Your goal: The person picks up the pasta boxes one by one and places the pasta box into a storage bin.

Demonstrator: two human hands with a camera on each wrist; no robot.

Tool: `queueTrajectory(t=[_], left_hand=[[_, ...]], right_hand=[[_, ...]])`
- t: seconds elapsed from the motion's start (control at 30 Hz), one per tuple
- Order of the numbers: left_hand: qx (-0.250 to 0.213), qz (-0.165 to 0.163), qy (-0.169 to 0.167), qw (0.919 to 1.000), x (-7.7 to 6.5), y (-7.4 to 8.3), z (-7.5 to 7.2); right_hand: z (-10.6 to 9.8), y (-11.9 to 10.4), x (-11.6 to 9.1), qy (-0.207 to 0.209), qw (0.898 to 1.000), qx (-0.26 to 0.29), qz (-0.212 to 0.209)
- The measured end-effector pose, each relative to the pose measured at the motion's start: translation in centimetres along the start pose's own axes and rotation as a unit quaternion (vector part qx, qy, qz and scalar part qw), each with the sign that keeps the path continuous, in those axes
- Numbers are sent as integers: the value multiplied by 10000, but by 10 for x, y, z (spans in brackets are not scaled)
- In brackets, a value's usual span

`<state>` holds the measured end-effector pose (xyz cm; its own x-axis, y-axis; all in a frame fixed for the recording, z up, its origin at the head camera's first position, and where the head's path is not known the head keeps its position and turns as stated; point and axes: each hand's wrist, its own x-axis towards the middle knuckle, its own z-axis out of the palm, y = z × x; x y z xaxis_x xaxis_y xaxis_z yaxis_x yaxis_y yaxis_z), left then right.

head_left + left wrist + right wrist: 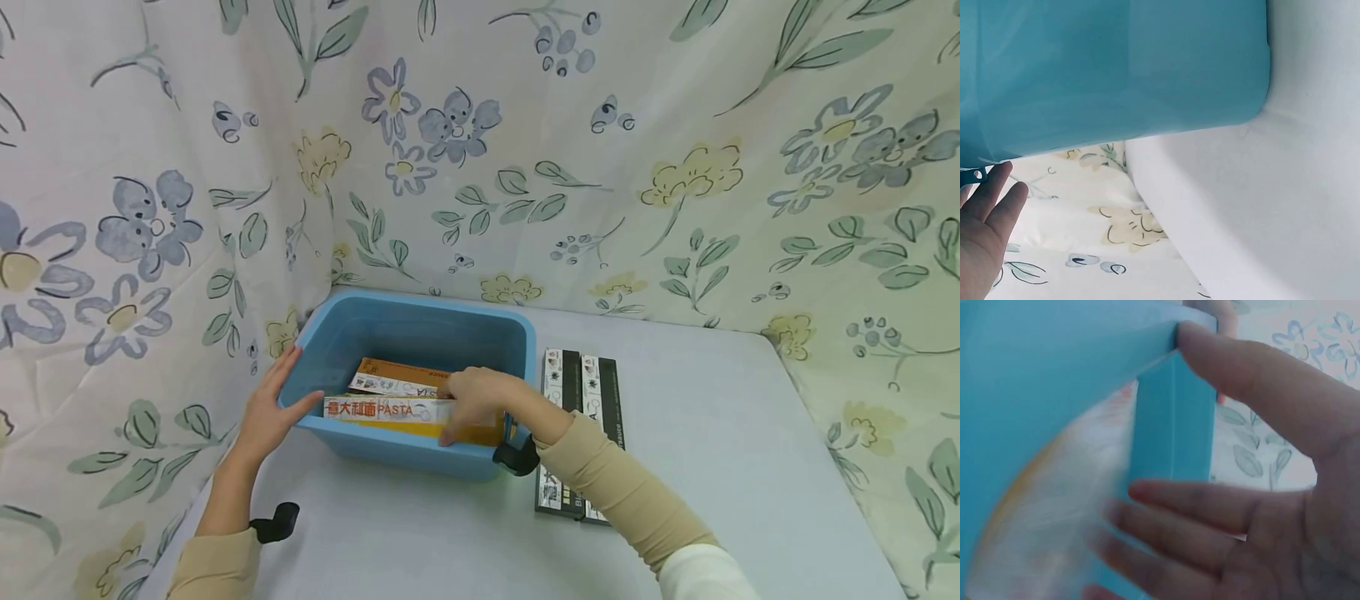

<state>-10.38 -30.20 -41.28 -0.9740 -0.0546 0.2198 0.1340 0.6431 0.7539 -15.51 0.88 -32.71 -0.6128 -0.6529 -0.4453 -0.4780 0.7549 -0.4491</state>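
In the head view, a blue plastic bin (412,463) stands on the white table. My left hand (266,412) holds its left front corner, thumb over the rim and fingers along the outside; the left wrist view shows those fingers against the outer wall. Inside the bin lie a yellow-and-white pasta box (375,409) and, behind it, an orange-brown pasta box (401,372). My right hand (476,398) reaches in over the right end of the yellow-and-white box. Its fingers are spread in the right wrist view, with the thumb at the bin's rim. Whether they touch the box is unclear from blur.
Two black-and-white pasta boxes (552,379) lie side by side right of the bin, partly hidden under my right forearm. Flowered cloth (480,242) hangs behind and left of the table (720,433). Black wrist mounts (276,522) are on both forearms.
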Motion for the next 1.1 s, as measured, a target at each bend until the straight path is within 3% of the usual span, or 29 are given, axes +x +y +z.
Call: queueTrajectory(t=[0.1,0.2,0.37,0.53,0.67,0.77,0.9,1.1], left_hand=[[5,-6,9,10000,0,0,0],[-4,2,13,10000,1,1,1],[-18,3,18,10000,1,1,1],[-64,-21,12,10000,0,2,0],[-51,-55,5,10000,0,3,0],[-52,-58,11,10000,0,3,1],[-58,-55,17,10000,0,3,1],[-24,-110,20,9999,-2,5,0]], right_hand=[[0,5,-4,-316,9995,-80,-24],[0,11,-12,-290,9994,17,-181],[1,28,-32,322,9956,658,-592],[6,48,-52,952,9788,1615,-831],[11,59,-67,1349,9658,2000,-954],[17,68,-76,1817,9508,2272,-1068],[29,81,-86,2383,9213,2872,-1095],[50,103,-102,3102,8853,3416,-578]])
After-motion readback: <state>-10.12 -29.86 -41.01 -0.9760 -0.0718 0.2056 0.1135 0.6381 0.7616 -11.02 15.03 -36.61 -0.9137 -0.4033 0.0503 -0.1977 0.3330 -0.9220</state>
